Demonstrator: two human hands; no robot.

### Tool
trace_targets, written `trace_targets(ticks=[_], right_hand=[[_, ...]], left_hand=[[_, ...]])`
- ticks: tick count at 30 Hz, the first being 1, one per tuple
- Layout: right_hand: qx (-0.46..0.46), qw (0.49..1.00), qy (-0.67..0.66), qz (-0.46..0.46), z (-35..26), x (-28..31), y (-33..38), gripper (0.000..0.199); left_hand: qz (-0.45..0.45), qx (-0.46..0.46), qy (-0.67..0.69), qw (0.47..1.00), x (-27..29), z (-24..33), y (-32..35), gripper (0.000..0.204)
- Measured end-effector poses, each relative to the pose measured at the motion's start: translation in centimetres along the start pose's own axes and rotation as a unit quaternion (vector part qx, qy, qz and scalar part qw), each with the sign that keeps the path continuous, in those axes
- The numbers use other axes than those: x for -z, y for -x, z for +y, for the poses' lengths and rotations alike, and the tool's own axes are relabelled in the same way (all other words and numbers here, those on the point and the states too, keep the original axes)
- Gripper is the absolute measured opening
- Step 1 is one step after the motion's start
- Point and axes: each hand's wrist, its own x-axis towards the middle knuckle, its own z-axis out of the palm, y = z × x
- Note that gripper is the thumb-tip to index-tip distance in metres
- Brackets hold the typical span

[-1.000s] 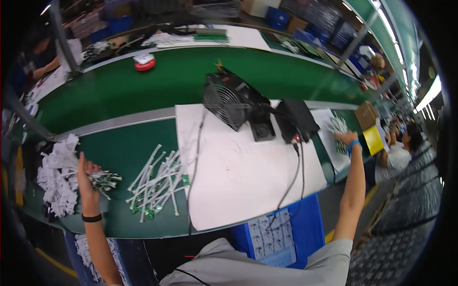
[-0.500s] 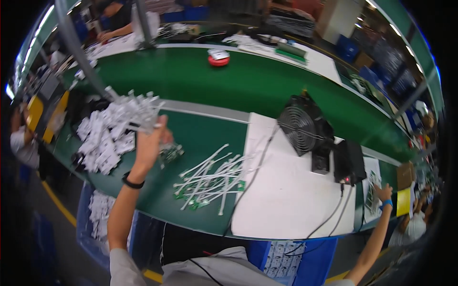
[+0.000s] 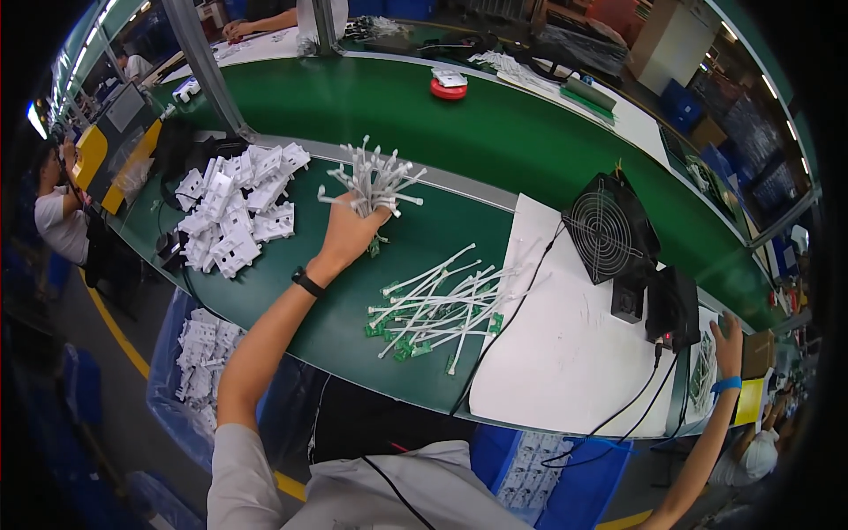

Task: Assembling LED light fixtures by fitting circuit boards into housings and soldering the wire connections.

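My left hand [image 3: 350, 231], with a black band on the wrist, is closed round a bundle of white cables [image 3: 378, 181]. Their plug ends fan upward, and a bit of green board shows under the fist. Left of it lies a heap of white plastic housings [image 3: 234, 208]. To its lower right, loose white cables with small green boards [image 3: 437, 305] are spread on the green bench. At the far right my right hand [image 3: 728, 347], with a blue wristband, has its fingers apart. It is beside white cables [image 3: 703, 367] lying on a pale sheet, and holds nothing visible.
A white board [image 3: 565, 353] carries a black fan [image 3: 605, 230] and a black box [image 3: 671, 305] with trailing cords. Behind runs a green conveyor belt [image 3: 389, 106] bearing a red round object [image 3: 449, 88]. Below the bench stand a bin of white parts [image 3: 168, 389] and a blue bin [image 3: 583, 495].
My left hand has moved right, away from the heap of housings, with the cable bundle in it. My right hand has risen off the sheet. The whole view has shifted.
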Motion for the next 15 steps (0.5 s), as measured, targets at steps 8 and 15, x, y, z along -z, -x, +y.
trace_targets(ticks=[8,15], right_hand=[[0.159,0.983,-0.026,0.087,-23.5,3.6,3.2,0.031],[0.351,0.934,-0.01,0.07,-37.8,3.8,7.1,0.031]], left_hand=[[0.053,0.047,0.197,0.978,1.6,0.3,-3.0,0.046],[-0.111,0.121,0.15,0.975,5.5,4.3,-3.1,0.047]])
